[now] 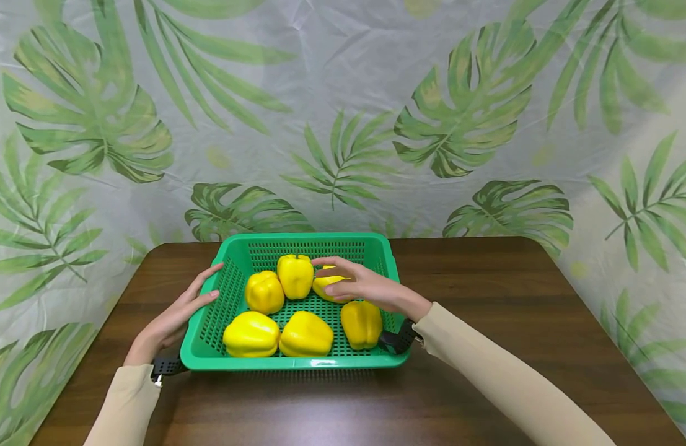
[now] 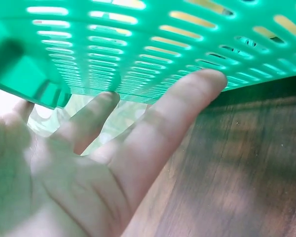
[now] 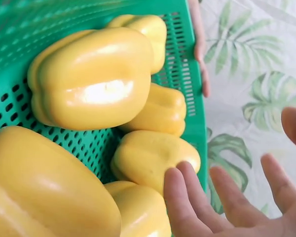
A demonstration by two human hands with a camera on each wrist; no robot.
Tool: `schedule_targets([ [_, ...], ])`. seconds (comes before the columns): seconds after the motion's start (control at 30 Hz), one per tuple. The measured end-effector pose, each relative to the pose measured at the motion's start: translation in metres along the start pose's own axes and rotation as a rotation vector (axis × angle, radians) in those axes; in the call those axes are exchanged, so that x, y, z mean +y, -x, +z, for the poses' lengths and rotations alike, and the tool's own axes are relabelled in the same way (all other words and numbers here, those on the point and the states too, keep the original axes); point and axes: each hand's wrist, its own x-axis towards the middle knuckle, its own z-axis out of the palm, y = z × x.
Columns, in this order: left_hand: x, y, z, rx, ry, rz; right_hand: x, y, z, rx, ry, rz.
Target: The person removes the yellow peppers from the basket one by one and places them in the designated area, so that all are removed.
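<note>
Several yellow bell peppers lie in a green perforated plastic basket (image 1: pixel 298 364) on the table. My left hand (image 1: pixel 172 319) is at the basket's left side; in the left wrist view its straight fingers (image 2: pixel 153 143) lie along the slotted outer wall. Over the basket's back right part reaches my right hand (image 1: pixel 365 286), fingers loosely spread and holding nothing. It partly hides one bell pepper (image 1: pixel 327 286) and is close to another at the back middle (image 1: pixel 295 276). In the right wrist view the fingertips overlap a bell pepper (image 3: pixel 153 158); whether they touch it I cannot tell.
The dark wooden table (image 1: pixel 488 297) extends on both sides of the basket. Behind it hangs a leaf-patterned cloth (image 1: pixel 348 80). Other bell peppers lie at the left (image 1: pixel 264 292), front left (image 1: pixel 251 334), front middle (image 1: pixel 306 334) and right (image 1: pixel 362 325) inside the basket.
</note>
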Motion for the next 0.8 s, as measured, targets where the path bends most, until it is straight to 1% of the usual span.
schedule_targets([
  [0.1, -0.001, 0.0, 0.0, 0.001, -0.005, 0.001, 0.002, -0.006, -0.001, -0.048, -0.008, 0.031],
  [0.3, 0.0, 0.002, 0.001, 0.0, -0.005, -0.004, 0.007, -0.016, -0.003, -0.159, 0.031, 0.076],
  [0.53, 0.001, 0.002, 0.003, -0.006, -0.005, 0.001, 0.015, -0.027, 0.0, -0.285, 0.037, 0.127],
  [0.6, 0.001, 0.002, 0.003, -0.005, -0.004, 0.001, 0.016, -0.029, 0.003, -0.304, 0.04, 0.141],
  [0.8, 0.0, 0.002, 0.004, 0.01, -0.012, 0.002, 0.018, -0.035, 0.01, -0.337, 0.102, 0.182],
])
